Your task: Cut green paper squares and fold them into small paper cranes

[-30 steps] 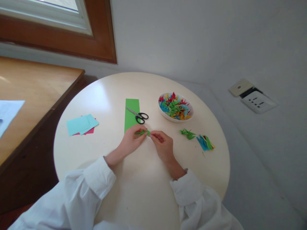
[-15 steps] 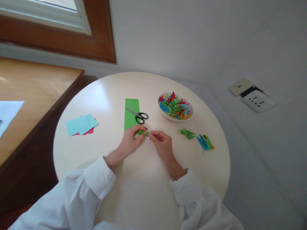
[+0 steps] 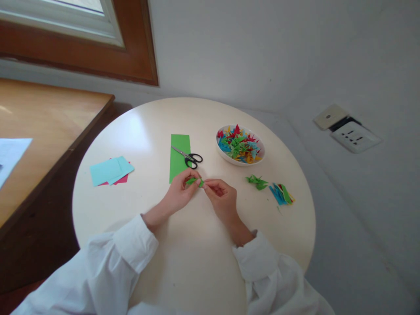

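Between my fingertips is a small folded piece of green paper [image 3: 190, 180], partly hidden by the fingers. My left hand [image 3: 180, 190] pinches it from the left. My right hand [image 3: 223, 198] is closed at its right end, thumb and forefinger pressed together on it. Just beyond my hands, black-handled scissors [image 3: 190, 158] lie across a green paper strip [image 3: 179, 151]. Green folded paper cranes [image 3: 257, 182] rest on the table to the right of my right hand.
A white oval bowl [image 3: 226, 160] full of colourful paper cranes stands at the back right. Narrow paper strips [image 3: 281, 194] lie near the right edge of the round white table [image 3: 197, 271]. Light blue and red paper sheets [image 3: 106, 170] lie at left, near a wooden desk [image 3: 59, 113].
My fingers shift slightly on the folded green paper, and a little more of it shows by my left thumb. Everything else on the table stays in place.
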The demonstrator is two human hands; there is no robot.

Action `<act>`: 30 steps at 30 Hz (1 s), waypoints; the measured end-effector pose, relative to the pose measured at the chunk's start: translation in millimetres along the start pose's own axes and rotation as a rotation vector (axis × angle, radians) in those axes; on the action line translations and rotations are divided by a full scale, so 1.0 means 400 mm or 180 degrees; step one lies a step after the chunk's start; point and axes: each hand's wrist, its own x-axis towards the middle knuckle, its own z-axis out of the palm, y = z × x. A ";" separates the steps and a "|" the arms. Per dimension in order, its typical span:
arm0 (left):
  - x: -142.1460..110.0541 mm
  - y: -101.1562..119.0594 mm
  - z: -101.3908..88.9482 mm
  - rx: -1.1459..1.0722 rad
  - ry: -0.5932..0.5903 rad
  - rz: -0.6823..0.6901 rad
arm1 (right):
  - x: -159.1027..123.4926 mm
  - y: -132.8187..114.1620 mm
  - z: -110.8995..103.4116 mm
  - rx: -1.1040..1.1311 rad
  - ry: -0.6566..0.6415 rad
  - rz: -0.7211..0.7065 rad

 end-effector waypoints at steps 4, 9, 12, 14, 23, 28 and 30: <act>-0.002 0.003 -0.001 0.0081 -0.0015 -0.0059 | -0.003 -0.004 0.001 -0.0068 0.0008 -0.0047; -0.003 0.007 0.001 0.0010 0.0045 -0.0101 | -0.003 -0.005 0.001 -0.0063 -0.0049 -0.0006; -0.003 0.011 0.002 -0.0014 0.0074 -0.0165 | -0.004 -0.006 0.002 -0.0071 -0.0078 0.0014; -0.003 0.013 0.002 -0.0025 0.0098 -0.0175 | -0.004 -0.005 0.002 -0.0060 -0.0079 0.0041; -0.003 0.005 0.005 -0.0232 0.0123 -0.0061 | 0.002 -0.003 0.005 0.0036 0.0094 0.0164; -0.003 0.002 0.006 -0.0334 0.0139 -0.0069 | 0.001 0.001 0.006 0.0051 0.0125 0.0170; -0.002 0.001 0.006 -0.0355 0.0152 -0.0075 | 0.001 0.004 0.006 0.0088 0.0129 0.0159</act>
